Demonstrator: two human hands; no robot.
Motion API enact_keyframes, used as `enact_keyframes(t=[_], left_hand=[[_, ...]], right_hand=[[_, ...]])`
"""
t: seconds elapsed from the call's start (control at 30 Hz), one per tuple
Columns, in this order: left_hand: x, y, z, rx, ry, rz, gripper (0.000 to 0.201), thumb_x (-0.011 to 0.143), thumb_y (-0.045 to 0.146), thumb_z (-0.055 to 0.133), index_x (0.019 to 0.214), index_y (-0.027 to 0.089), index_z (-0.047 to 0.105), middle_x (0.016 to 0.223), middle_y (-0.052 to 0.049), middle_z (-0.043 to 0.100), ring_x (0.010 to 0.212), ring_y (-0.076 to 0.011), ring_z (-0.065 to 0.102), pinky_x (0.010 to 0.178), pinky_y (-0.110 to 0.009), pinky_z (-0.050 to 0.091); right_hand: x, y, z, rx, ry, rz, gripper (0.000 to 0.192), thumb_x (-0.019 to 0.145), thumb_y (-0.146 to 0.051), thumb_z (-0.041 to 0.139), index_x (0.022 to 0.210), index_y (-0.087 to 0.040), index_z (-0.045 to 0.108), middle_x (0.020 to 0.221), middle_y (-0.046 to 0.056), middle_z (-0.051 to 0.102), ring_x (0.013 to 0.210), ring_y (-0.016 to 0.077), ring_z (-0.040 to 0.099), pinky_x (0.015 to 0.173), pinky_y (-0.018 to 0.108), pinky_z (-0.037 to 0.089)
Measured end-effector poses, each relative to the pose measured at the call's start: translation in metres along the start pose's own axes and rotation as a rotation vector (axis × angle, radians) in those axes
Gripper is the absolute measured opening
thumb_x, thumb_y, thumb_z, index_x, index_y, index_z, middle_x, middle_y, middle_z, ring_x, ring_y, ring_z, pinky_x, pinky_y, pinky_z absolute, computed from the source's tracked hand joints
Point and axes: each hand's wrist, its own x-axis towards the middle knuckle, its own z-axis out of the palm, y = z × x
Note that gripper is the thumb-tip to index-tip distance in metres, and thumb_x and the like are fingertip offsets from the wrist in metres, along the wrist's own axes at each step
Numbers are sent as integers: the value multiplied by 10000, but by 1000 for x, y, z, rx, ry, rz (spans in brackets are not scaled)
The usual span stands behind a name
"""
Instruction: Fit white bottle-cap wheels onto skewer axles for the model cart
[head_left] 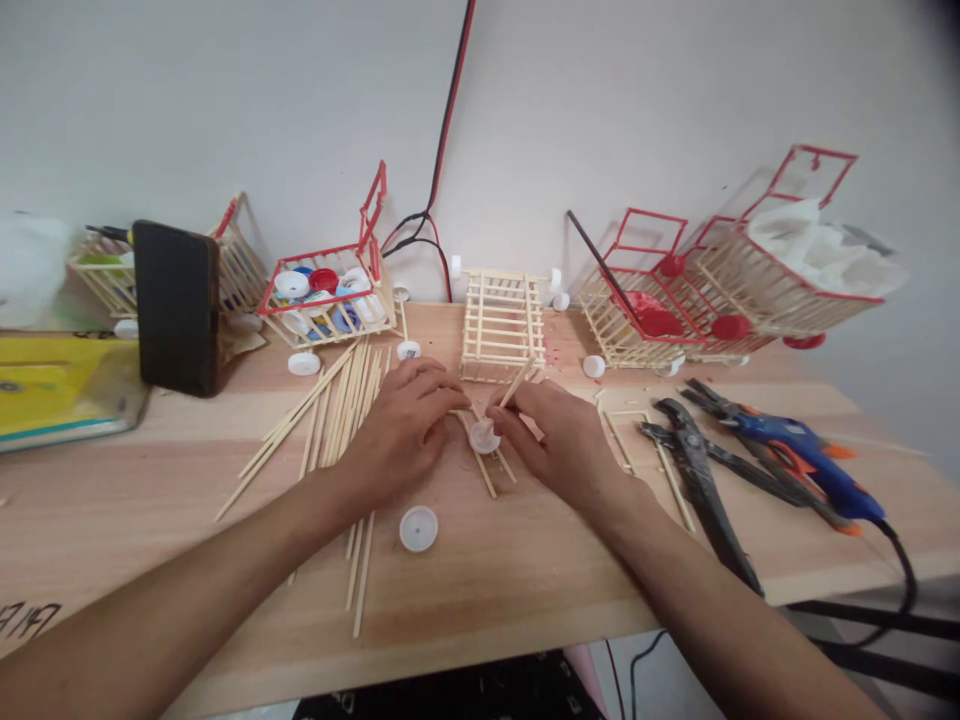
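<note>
- Hands meet mid-table; left hand (401, 425) fingers curled narrow, pinning sticks flat
- right hand (559, 440) pinches white cap (484, 436) and stick (517, 383) for alignment
- spare cap (418, 528) within reach; stick pile (337, 410) beside left

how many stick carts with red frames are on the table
3, possibly more hidden. One cart holding bottle caps stands back left of the hands; one with red wheels back right; one holding white paper far right. Another behind the phone shows a red edge.
</note>
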Motion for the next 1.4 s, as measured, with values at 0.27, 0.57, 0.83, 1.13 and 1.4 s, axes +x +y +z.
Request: enact_keyframes(t=[0.27, 0.57, 0.83, 1.13, 1.4], left_hand=[[1, 11, -2, -38, -94, 41, 433, 760, 164, 584, 1189, 170, 522, 1286, -80, 517, 1288, -267, 326, 1098, -467, 248], [1, 8, 7, -66, -113, 18, 361, 780, 263, 649, 1134, 253, 580, 1292, -50, 513, 1303, -272, 307, 1085, -488, 245], [2, 8, 9, -69, -111, 21, 311, 778, 213, 649, 1084, 248, 606, 1288, -33, 521, 1299, -262, 312, 1085, -475, 245], [2, 8, 11, -64, -124, -1, 288, 793, 227, 637, 1080, 243, 627, 1238, -43, 560, 1250, -265, 357, 1051, -475, 279], [3, 8, 11, -94, -125, 5, 254, 816, 247, 612, 1069, 237, 639, 1154, -58, 601, 1185, -254, 407, 1015, -469, 309]], right_hand=[[0, 0, 1, 10, 22, -47, 181, 919, -275, 456, 797, -186, 555, 731, 30, 616, 692, 157, 541, 627, 260, 367], [-1, 1, 3, 33, 2, -42, 153, 917, -270, 467, 878, -184, 588, 803, 37, 648, 754, 171, 558, 674, 273, 387], [0, 1, 3, 11, -15, -42, 148, 915, -256, 457, 885, -192, 586, 809, 41, 646, 762, 179, 560, 680, 283, 388], [1, 0, 0, 23, -35, -29, 185, 915, -250, 443, 841, -173, 594, 759, 43, 639, 710, 167, 554, 651, 276, 376], [2, -3, -2, 44, -55, -13, 162, 889, -228, 458, 842, -162, 598, 741, 42, 631, 695, 163, 556, 643, 276, 386]])
